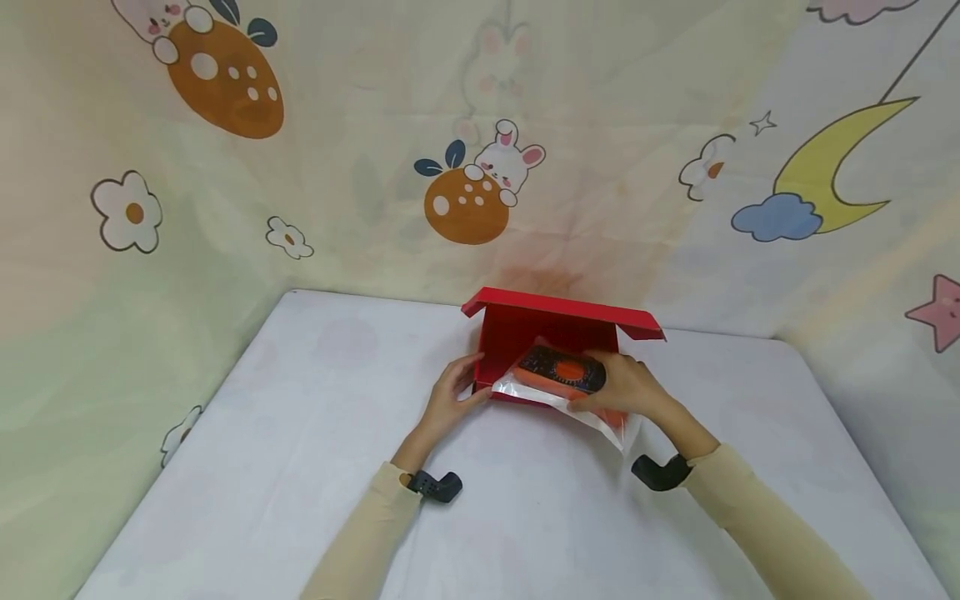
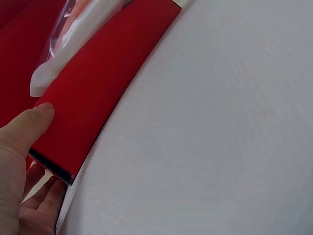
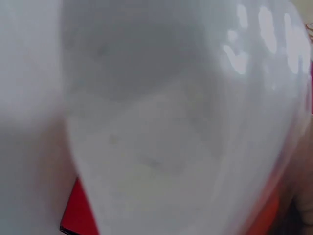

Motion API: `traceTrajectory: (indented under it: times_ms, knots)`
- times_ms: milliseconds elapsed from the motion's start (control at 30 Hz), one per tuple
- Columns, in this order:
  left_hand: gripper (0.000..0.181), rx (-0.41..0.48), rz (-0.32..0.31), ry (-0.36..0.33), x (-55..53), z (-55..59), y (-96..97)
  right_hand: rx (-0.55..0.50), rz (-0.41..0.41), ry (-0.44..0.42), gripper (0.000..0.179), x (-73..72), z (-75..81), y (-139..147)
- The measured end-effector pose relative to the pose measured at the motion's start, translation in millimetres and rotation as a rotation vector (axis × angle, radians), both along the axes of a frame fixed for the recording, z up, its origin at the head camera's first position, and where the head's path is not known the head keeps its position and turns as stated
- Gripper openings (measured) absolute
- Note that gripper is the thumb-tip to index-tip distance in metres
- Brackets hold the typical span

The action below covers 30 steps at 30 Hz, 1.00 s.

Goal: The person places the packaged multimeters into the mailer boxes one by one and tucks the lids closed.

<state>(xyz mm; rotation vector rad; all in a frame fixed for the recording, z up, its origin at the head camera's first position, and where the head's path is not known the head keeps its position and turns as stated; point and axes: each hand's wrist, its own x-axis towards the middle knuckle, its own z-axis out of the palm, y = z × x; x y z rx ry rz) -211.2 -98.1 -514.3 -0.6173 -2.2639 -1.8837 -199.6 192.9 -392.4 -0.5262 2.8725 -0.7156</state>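
A red cardboard box (image 1: pixel 497 337) stands with its lid (image 1: pixel 570 307) raised at the back. My left hand (image 1: pixel 448 393) grips its left front corner; in the left wrist view the thumb (image 2: pixel 36 120) lies over the red front wall (image 2: pixel 102 88) and the other fingers are around the outside. My right hand (image 1: pixel 626 385) holds a clear plastic bag with an orange and black packet (image 1: pixel 551 367) inside, tilted over the box's opening. One end of the bag hangs past the front wall. Whitish plastic (image 3: pixel 156 137) fills most of the right wrist view, hiding nearly all of that hand.
The box stands near the back edge of a white-covered table (image 1: pixel 337 400). Behind it hangs a cloth backdrop (image 1: pixel 360 167) printed with rabbits, flowers and a moon. A black wrist device (image 1: pixel 437 487) sits on the left wrist, another (image 1: pixel 660 473) on the right.
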Motion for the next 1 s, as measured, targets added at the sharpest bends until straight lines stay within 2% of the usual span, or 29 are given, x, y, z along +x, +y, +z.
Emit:
traceTrajectory:
  times_ms: [267,433,700,1000]
  knots:
    - [0.06,-0.024,0.004,-0.014,-0.3,0.8,0.7,-0.018,0.03,-0.04,0.079,-16.6,-0.9,-2]
    - [0.061,-0.033,0.006,-0.034,-0.7,1.0,0.8,-0.059,0.083,-0.049,0.071,-28.6,-1.2,-3]
    - [0.061,-0.001,0.022,-0.032,-0.3,2.1,-1.0,-0.097,0.114,-0.104,0.077,-44.6,-2.0,-9]
    - [0.059,-0.021,0.019,-0.044,-1.7,-0.7,2.4,-0.093,0.159,-0.046,0.082,-61.6,-12.6,-14]
